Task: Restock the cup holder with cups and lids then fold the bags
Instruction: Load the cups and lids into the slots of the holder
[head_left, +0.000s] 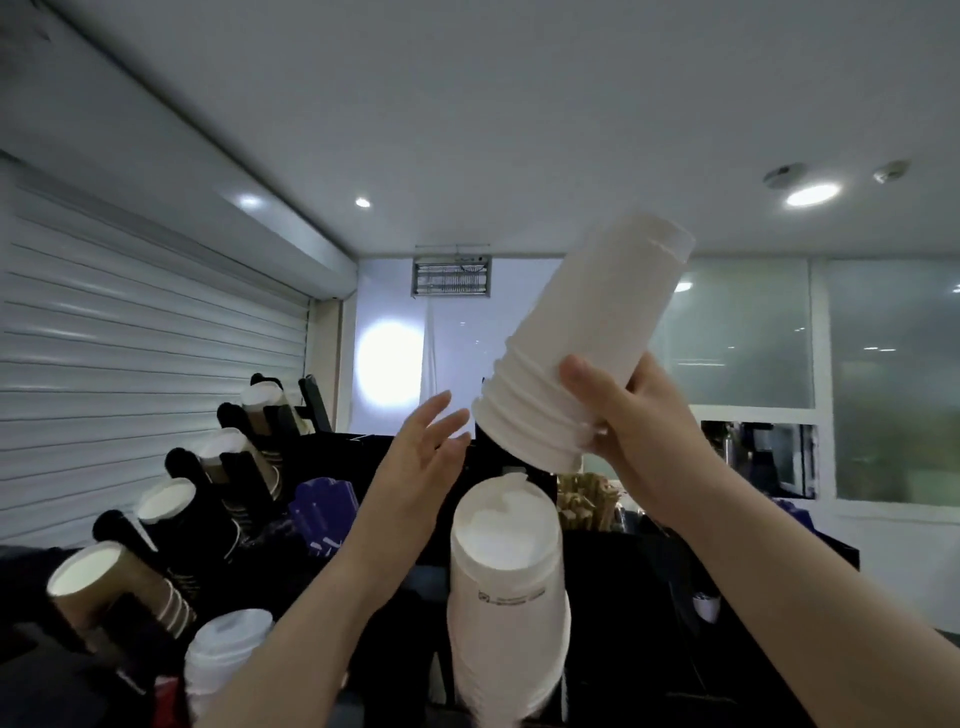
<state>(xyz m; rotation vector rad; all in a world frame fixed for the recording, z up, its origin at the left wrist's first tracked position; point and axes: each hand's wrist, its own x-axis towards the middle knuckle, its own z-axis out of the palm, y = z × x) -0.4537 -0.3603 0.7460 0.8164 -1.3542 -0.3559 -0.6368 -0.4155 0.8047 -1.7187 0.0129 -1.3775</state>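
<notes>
- Nearest, a lid stack (506, 582) stands upright, low centre.
- Above it, the right hand (639, 421) grips a tilted cup stack (587, 343); the left hand (421, 462) waits open beside its rims.
- Steady those rims before seating it.

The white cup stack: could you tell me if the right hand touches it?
Touching. The head view shows the right hand gripping the white cup stack by its rims.

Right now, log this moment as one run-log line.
right hand grips tilted white cup stack | left hand open beside it | lid stack below
</notes>
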